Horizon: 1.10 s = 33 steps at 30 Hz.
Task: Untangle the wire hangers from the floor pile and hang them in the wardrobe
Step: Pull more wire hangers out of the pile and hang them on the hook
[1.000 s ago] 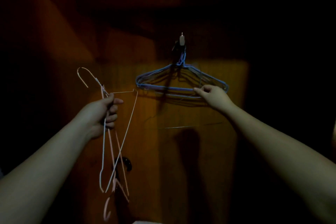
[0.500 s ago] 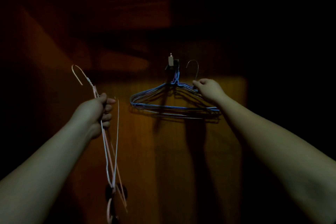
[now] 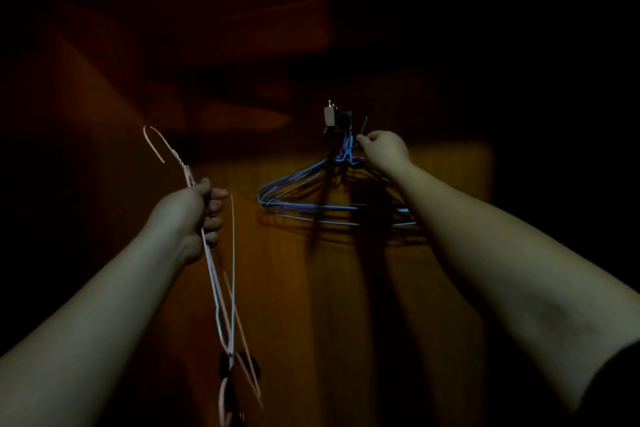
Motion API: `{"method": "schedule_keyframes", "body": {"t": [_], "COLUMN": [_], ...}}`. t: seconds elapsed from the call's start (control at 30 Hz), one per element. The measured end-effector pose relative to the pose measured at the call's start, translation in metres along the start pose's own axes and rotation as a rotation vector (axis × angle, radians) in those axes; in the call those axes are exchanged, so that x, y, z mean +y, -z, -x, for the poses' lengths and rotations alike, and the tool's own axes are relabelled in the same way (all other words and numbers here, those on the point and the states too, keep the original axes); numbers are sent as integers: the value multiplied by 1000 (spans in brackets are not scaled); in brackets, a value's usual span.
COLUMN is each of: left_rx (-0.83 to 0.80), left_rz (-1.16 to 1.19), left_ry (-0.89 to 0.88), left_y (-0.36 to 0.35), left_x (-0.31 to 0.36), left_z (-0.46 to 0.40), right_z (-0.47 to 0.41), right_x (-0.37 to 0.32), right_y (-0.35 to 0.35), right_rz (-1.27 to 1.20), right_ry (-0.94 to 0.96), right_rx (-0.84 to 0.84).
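Observation:
Inside a dark wooden wardrobe, several blue wire hangers (image 3: 311, 206) hang from a small hook fitting (image 3: 334, 120) on the back panel. My right hand (image 3: 382, 149) pinches the neck of one more hanger right beside that fitting; its hook is barely visible above my fingers. My left hand (image 3: 194, 215) grips a bundle of pink and white wire hangers (image 3: 225, 288) near their necks. One pale hook (image 3: 154, 140) sticks up above the fist, and the rest dangles down towards the bottom of the frame.
The wardrobe's orange-brown back panel (image 3: 450, 177) is lit only in a patch around the hangers. The side walls and the top are almost black. A dark round object (image 3: 254, 366) shows low behind the dangling bundle.
My right hand has risen from the hanging hangers' shoulder up to the hook fitting, carrying a hanger's hook with it. The left hand has held its bundle nearly still.

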<state>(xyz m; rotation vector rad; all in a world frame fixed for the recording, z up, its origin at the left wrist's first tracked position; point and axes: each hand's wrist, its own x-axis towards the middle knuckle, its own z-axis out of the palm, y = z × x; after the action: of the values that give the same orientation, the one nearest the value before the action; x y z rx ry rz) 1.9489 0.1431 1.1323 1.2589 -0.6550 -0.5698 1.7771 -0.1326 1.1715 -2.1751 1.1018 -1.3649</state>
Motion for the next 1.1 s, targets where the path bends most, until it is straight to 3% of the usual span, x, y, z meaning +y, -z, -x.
{"method": "schedule_keyframes", "body": {"t": [0.53,1.1], "left_rx": [-1,22], "left_rz": [-9,-16], "left_ry": [20,5], "left_y": [-10,-11], "left_x": [-11,-16], "left_z": [1,6], "right_z": [1,13], "right_x": [-4,6], "right_y": [-22,-39], "right_rz": [44,153], "right_ry": [18,83], "right_rx": [-58,50]}}
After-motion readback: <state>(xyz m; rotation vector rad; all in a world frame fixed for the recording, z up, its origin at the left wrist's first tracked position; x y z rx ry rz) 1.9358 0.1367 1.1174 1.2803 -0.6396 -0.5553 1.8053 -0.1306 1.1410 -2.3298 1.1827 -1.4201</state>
